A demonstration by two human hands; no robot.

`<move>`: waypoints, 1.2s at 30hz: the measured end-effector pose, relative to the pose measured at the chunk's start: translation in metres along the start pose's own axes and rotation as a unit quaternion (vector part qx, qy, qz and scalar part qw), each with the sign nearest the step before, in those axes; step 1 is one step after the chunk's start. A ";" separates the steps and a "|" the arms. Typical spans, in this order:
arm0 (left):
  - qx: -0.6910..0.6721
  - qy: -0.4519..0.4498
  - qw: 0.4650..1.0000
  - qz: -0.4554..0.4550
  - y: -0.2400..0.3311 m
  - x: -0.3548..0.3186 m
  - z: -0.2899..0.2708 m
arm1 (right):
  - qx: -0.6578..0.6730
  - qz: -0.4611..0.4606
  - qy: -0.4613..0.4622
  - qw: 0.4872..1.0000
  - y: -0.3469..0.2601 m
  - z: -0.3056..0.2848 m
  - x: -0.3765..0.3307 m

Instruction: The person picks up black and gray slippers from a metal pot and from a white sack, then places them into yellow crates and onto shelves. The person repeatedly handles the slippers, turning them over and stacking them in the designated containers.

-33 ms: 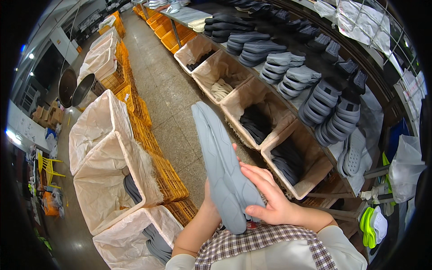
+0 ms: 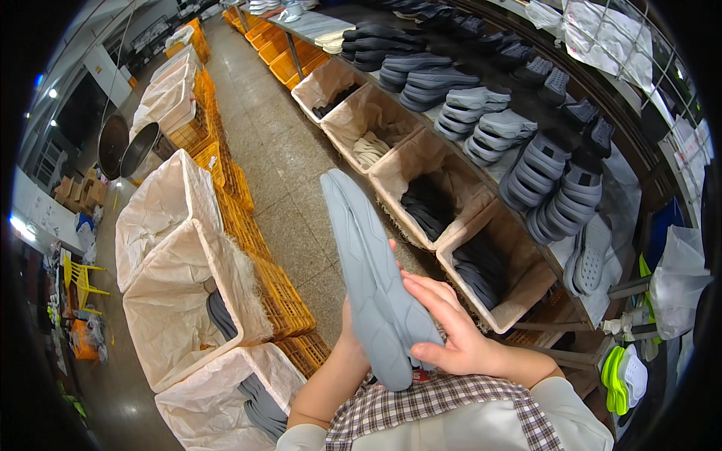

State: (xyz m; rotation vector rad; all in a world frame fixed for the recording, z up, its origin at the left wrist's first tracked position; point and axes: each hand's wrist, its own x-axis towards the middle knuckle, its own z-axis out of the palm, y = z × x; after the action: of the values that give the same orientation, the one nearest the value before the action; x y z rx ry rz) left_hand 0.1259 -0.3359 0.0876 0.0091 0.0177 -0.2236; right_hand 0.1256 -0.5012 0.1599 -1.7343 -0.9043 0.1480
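A pair of grey shoe soles, laid face to face with a grooved pattern along their sides, stands tilted in front of my body. My left hand grips the pair from the left and behind, most of its fingers hidden by the soles. On the right side, my right hand presses against them, fingers along the edge and thumb near the lower end. Stacked grey soles and dark grey soles line the bench to the right.
Cloth-lined bins in orange crates run along the left; some hold dark soles. More lined bins stand below the bench. A tiled aisle lies between. Neon and white soles hang at lower right.
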 end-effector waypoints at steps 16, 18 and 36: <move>0.081 0.031 0.995 0.046 0.008 -0.011 0.007 | 0.048 -0.014 -0.016 0.999 0.000 0.006 0.000; 0.085 0.041 0.994 0.055 0.008 -0.013 0.006 | 0.056 -0.019 -0.015 0.998 0.000 0.008 0.000; 0.336 0.099 0.917 0.193 0.002 -0.018 0.060 | 0.546 0.222 0.098 0.802 0.048 -0.004 0.013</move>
State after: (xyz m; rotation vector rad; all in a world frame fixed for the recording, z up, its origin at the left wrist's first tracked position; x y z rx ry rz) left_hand 0.1099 -0.3310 0.1481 0.7191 0.1392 0.1774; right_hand 0.1601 -0.5005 0.1245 -0.7881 -0.1158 0.6493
